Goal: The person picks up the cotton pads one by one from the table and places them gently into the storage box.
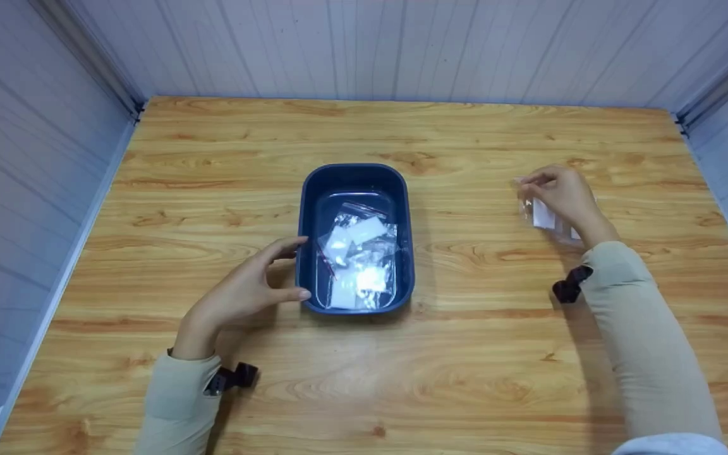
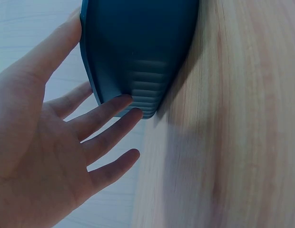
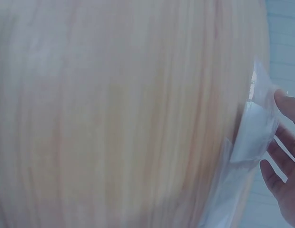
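Note:
A dark blue tub stands mid-table, with several clear zip bags holding white pieces lying inside it. My left hand rests at the tub's left side, thumb and a fingertip at the rim; in the left wrist view its fingers spread nearly straight along the ribbed outer wall. Over on the right, my right hand pinches the upper edge of a clear plastic bag with a white piece in it. The right wrist view shows that bag hanging tilted, with another clear bag below it.
The wood-grain table is bounded by pale panel walls at the back and on both sides. A small black device is strapped at the left wrist, and a similar one at the right.

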{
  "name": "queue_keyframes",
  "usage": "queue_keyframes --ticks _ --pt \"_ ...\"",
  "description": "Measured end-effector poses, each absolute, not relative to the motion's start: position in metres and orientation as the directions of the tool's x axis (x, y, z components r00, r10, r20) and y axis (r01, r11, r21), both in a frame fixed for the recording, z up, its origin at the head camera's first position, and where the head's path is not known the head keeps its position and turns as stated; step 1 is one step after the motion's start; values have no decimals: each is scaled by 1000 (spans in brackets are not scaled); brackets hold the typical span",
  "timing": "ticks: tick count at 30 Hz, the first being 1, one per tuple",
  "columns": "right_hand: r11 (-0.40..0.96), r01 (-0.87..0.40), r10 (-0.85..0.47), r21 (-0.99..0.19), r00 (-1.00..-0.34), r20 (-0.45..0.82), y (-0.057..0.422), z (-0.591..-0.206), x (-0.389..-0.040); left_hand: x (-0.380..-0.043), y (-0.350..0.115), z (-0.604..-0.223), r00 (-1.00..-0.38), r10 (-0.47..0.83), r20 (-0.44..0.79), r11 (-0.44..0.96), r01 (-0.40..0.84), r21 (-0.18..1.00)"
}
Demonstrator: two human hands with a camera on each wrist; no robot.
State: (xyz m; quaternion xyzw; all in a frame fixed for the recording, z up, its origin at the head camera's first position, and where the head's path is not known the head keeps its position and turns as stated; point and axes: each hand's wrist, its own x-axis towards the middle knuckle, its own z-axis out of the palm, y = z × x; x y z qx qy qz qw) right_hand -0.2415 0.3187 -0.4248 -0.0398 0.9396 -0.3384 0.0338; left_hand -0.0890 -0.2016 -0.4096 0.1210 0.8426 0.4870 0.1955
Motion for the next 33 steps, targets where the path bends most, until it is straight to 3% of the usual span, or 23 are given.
queue_keyframes --ticks 33 --pt "734 -150 -55 -662 -985 162 318 -413 -226 -89 -202 -411 -894 395 -211 509 21 861"
